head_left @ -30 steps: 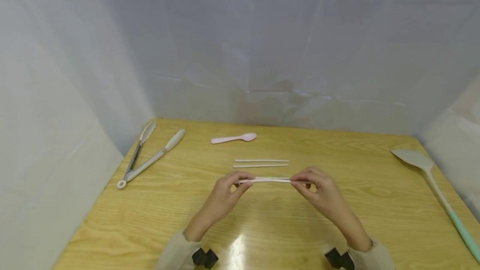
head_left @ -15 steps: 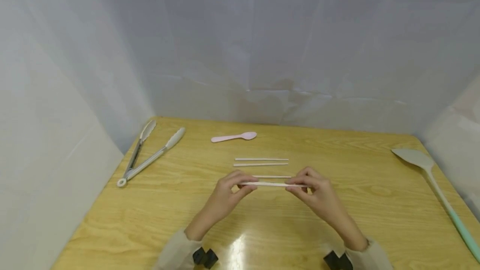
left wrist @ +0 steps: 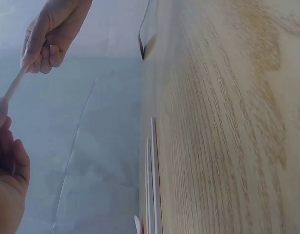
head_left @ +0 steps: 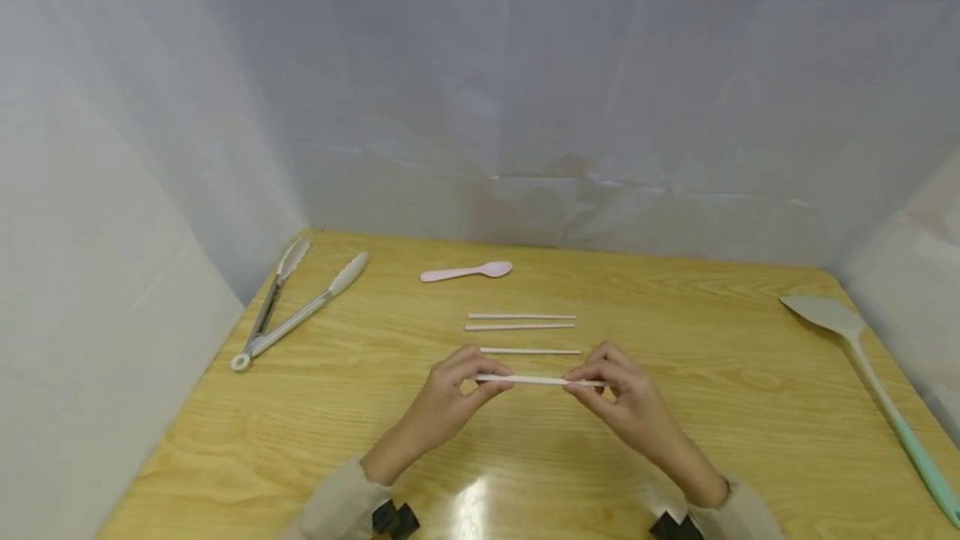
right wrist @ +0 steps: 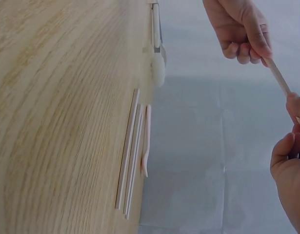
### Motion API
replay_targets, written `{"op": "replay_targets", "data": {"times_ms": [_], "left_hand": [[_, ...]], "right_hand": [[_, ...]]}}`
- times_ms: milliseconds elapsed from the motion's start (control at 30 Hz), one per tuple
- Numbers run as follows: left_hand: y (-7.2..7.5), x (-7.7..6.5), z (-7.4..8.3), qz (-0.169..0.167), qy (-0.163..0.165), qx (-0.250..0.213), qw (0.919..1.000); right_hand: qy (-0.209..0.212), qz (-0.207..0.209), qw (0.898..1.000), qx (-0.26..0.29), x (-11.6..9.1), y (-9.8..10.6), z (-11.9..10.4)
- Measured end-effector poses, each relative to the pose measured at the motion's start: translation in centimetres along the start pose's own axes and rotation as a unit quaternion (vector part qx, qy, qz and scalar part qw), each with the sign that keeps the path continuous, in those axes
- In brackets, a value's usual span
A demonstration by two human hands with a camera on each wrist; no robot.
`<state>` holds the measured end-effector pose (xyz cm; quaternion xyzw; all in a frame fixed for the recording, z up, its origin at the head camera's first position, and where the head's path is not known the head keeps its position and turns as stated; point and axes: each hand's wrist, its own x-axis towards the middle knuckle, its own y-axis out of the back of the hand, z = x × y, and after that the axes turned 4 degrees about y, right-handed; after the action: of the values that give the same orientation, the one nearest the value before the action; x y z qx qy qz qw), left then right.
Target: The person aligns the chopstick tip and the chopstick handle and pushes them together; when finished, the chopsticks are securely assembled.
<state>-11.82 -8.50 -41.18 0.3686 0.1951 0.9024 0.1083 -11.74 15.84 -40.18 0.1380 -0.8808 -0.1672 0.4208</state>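
Between my two hands a pale chopstick is held level above the table. My left hand pinches its left part with thumb and fingers, and my right hand pinches its right part. Both wrist views show the chopstick raised off the tabletop. Just beyond the hands, a matching chopstick lies on the wood. Two more chopsticks, a nearer one and a farther one, lie parallel behind it.
A pink spoon lies toward the back of the wooden table. Metal tongs with pale tips lie spread at the left. On the right is a spatula with a green handle. Pale sheeting surrounds the table's back and sides.
Both hands have come slightly toward the person with the held chopstick. The chopstick on the table behind them now shows more clearly apart from it.
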Motion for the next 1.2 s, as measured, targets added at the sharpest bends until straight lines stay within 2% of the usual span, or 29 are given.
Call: {"op": "replay_targets", "data": {"times_ms": [233,367,500,733,833,933,1033,1100,1200], "left_hand": [[0.0,0.3,0.0,0.007,-0.020,0.009,0.9997],[-0.1,0.3,-0.1,0.007,-0.023,0.012,0.9996],[-0.2,0.1,-0.3,0.008,-0.010,0.008,0.9999],[-0.8,-0.2,-0.9,0.020,0.016,-0.005,0.9997],[-0.9,-0.3,-0.8,0.030,0.027,-0.004,0.9992],[-1.0,-0.5,-0.6,0.047,0.053,-0.011,0.9974],[-1.0,-0.8,-0.4,0.066,0.108,-0.031,0.9915],[-1.1,-1.1,-0.2,0.074,0.158,-0.045,0.9836],[-1.2,-1.5,-0.1,0.078,0.233,-0.055,0.9677]], "right_hand": [[0.038,0.022,0.999,-0.010,0.0,-0.3,0.1],[0.044,0.027,0.999,-0.010,-0.1,-0.5,0.3],[0.040,0.021,0.999,-0.017,-0.2,-0.7,0.7],[-0.008,0.013,0.999,-0.036,-0.4,-0.4,1.2],[-0.013,0.013,0.999,-0.036,-0.5,-0.3,1.6],[-0.009,0.017,0.999,-0.032,-0.4,-0.1,1.9],[-0.005,0.027,0.999,-0.023,-0.4,0.1,2.1],[-0.010,0.028,0.999,-0.020,-0.4,0.2,2.3],[-0.016,0.023,0.999,-0.041,-0.5,0.3,2.7]]}}
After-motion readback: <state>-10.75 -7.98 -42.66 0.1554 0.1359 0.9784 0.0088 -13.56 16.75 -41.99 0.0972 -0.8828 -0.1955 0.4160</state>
